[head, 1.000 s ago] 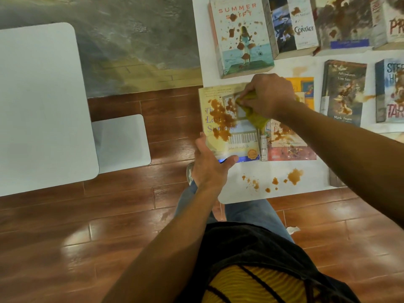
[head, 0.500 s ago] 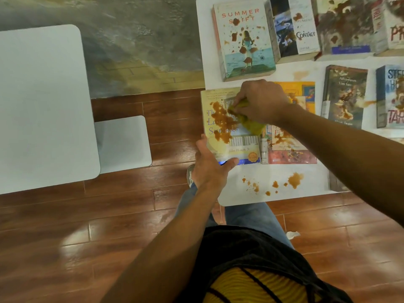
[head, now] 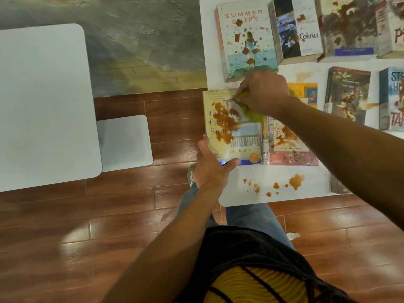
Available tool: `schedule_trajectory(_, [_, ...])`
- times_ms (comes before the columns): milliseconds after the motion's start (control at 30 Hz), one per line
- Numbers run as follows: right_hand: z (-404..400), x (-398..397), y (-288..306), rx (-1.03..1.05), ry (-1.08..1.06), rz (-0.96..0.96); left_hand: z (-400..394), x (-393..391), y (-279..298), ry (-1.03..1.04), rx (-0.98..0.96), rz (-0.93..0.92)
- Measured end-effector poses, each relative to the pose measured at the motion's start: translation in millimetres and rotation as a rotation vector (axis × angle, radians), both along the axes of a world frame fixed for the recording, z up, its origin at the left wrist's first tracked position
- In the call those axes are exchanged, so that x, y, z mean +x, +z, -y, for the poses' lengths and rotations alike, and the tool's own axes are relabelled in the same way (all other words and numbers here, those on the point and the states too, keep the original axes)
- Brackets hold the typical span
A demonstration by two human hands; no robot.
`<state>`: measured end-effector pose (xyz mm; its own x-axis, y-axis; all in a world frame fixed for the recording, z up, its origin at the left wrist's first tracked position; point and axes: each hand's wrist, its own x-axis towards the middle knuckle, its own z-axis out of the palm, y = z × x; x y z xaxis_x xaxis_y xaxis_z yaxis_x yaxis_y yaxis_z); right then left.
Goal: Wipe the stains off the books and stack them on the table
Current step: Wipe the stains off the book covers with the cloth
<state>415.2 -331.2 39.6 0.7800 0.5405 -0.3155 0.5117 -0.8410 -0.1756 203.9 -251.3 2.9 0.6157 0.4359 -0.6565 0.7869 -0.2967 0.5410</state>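
Observation:
A pale yellow book (head: pixel 244 145) with a big brown stain on its cover lies at the near left corner of the white table (head: pixel 310 194). My left hand (head: pixel 211 169) grips its near left corner, thumb on the cover. My right hand (head: pixel 263 92) presses a yellow-green cloth (head: pixel 254 114) onto the upper right part of that cover. Beside it lies a red stained book (head: pixel 290 145). A white stained book (head: pixel 247 38) lies beyond my right hand.
Several more stained books (head: pixel 347 95) cover the table's far and right parts. Brown spill spots (head: pixel 295 181) mark the near edge. A second white table (head: pixel 43 101) with a white stool (head: pixel 125 143) stands to the left across the wooden floor (head: pixel 98 226).
My right hand with the cloth has shifted a little up the yellow book's cover. My left hand keeps its hold on the near corner.

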Motion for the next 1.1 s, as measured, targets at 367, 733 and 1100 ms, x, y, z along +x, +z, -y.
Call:
schedule_trajectory(367, [14.4,-15.9,-1.1,-0.022,0.074,-0.105,0.6,-2.0,-2.1,0.001,0.011,0.005])
schedule_trajectory(733, [32.0,-30.9,-5.0,0.021,0.066,-0.083,4.2,-1.9,1.2,0.014,-0.004,0.016])
schedule_trajectory(1100, [33.9,-50.8,-3.6,0.061,0.089,-0.09,5.8,0.3,1.3,-0.028,0.074,0.003])
